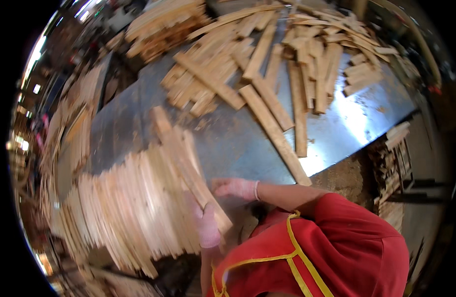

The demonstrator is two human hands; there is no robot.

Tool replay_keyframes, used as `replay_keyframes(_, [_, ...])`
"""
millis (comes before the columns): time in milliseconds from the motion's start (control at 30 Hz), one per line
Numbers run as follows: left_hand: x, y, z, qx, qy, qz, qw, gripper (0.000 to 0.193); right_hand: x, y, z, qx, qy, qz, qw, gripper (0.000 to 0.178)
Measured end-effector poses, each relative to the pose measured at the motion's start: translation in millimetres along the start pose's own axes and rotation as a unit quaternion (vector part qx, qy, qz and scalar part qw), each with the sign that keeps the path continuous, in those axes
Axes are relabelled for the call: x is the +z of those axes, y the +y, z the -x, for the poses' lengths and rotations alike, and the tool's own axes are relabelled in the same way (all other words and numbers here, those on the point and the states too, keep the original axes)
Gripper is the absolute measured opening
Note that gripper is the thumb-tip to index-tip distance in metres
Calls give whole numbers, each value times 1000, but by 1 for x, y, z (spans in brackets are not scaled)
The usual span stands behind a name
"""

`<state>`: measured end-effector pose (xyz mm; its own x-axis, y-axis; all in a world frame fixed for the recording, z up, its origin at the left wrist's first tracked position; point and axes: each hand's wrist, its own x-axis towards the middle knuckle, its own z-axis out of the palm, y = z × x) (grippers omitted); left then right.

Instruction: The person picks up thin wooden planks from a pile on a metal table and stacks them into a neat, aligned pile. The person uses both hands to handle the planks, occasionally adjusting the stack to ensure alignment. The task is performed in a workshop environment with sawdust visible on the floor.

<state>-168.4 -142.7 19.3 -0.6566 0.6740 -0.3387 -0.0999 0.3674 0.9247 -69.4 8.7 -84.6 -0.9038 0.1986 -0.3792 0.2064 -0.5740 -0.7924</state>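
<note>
My left hand (pixel 206 225), in a pink glove, is closed on a wooden strip (pixel 188 171) with its thumb over the near end. The strip slants away from me over the right end of a long row of pale wooden strips (pixel 124 203), packed side by side; motion blurs its far end. My right hand (pixel 236 188), gloved in pink too, is just right of the held strip. Its fingers reach left, loosely stretched and slightly blurred, and I see nothing in them. Whether its fingertips touch the strip I cannot tell.
Loose wooden strips (pixel 275 126) and heaped pieces (pixel 312 64) lie across the metal table (pixel 233 143). A short stack (pixel 361 76) is at its far right. More wood (pixel 166 27) is piled beyond. Below the table's right edge stands a rack of wood (pixel 393 158).
</note>
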Motion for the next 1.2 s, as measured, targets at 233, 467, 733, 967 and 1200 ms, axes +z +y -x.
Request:
replay_keyframes(233, [124, 27, -22, 155, -212, 70, 962, 82, -26, -51, 164, -73, 184, 27, 980, 57])
replay_keyframes(467, [261, -22, -67, 175, -140, -388, 894, 90, -221, -39, 340, -278, 580, -162, 748, 42])
replay_keyframes(733, [401, -84, -57, 79, 59, -401, 911, 90, -474, 114, 668, -265, 881, -248, 301, 69])
replay_keyframes(967, [363, -125, -129, 201, 85, -686, 694, 81, -655, 276, 792, -325, 823, -360, 296, 59])
replay_keyframes(1200, [358, -93, -114, 301, -36, -739, 601, 68, -737, 273, 802, -50, 795, -382, 469, 68])
